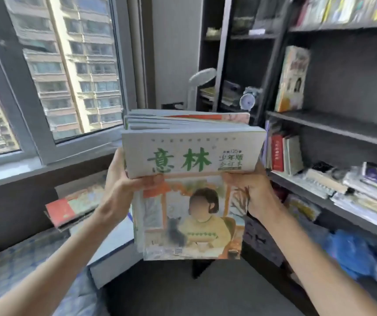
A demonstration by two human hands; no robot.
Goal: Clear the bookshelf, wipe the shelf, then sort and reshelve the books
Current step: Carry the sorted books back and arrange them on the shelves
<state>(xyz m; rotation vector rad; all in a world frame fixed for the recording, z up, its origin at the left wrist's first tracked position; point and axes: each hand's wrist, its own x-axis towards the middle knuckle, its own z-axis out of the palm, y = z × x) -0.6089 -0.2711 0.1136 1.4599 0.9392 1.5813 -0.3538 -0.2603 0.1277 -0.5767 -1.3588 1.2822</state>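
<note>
- Blur is smearing the book spines on the dark bookshelf [328,120] at right, making their titles unreadable.
- The left hand [117,181] and right hand [254,190] are gripping the side edges of a stack of magazines [192,153], thumbs on the front cover, fingers hidden behind.
- The stack is being held upright at centre, near the camera, left of the shelves.
- Its front cover is showing big green characters above a painted figure in a yellow sweater beside a grey cat.
</note>
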